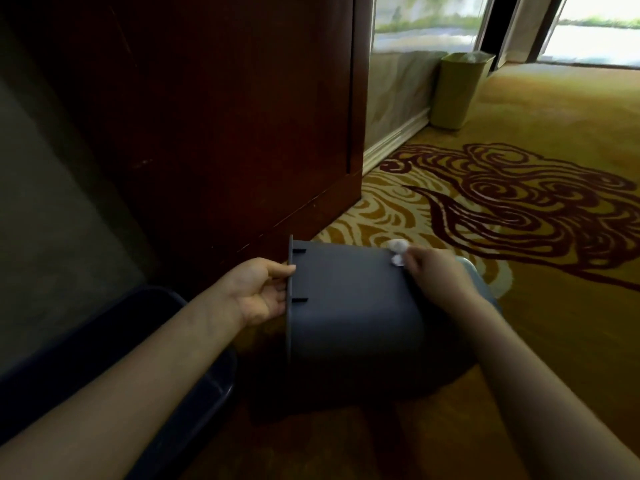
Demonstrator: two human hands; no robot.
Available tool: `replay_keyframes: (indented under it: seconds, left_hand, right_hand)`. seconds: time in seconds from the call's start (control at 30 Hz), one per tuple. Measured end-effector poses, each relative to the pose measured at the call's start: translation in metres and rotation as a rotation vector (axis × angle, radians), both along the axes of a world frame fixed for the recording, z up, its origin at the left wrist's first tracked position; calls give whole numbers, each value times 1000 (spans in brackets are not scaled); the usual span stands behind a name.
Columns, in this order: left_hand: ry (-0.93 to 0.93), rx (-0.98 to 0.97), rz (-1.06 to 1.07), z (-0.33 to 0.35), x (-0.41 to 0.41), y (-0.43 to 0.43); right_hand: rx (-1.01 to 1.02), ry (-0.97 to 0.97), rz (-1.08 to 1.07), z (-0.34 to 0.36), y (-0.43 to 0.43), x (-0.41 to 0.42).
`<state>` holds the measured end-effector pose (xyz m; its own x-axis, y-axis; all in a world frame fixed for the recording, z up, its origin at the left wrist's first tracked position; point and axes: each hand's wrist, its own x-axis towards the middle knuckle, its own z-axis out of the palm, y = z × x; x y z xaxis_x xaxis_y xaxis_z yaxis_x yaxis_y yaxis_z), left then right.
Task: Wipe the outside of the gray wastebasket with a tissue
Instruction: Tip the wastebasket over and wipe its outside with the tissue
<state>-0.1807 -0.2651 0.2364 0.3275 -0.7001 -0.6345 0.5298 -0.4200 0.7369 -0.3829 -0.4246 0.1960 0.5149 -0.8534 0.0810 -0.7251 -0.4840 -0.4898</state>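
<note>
The gray wastebasket (349, 299) lies on its side just above the carpet, its rim to the left and its bottom to the right. My left hand (263, 292) grips the rim, thumb on top and fingers hidden inside the opening. My right hand (436, 271) holds a crumpled white tissue (397, 251) pressed against the upper side wall near the bottom end. Only small bits of the tissue show past my fingers.
A dark wooden cabinet (214, 126) stands close behind the basket. A dark blue bin (180, 368) sits under my left forearm. A yellow-green wastebasket (457, 91) stands by the far wall. Patterned carpet (519, 209) spreads to the right.
</note>
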Motion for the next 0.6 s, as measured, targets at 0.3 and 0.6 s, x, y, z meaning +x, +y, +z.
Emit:
replay_keyframes:
  seconds: [0.3,0.6]
  left_hand:
    - [-64,72,-14,4,20,-32]
    - [-183,316,-58,12,3,-60]
  right_hand:
    - [5,-111,-235,-17,-10,-61]
    - [-143,-239,-200,-32,39,-103]
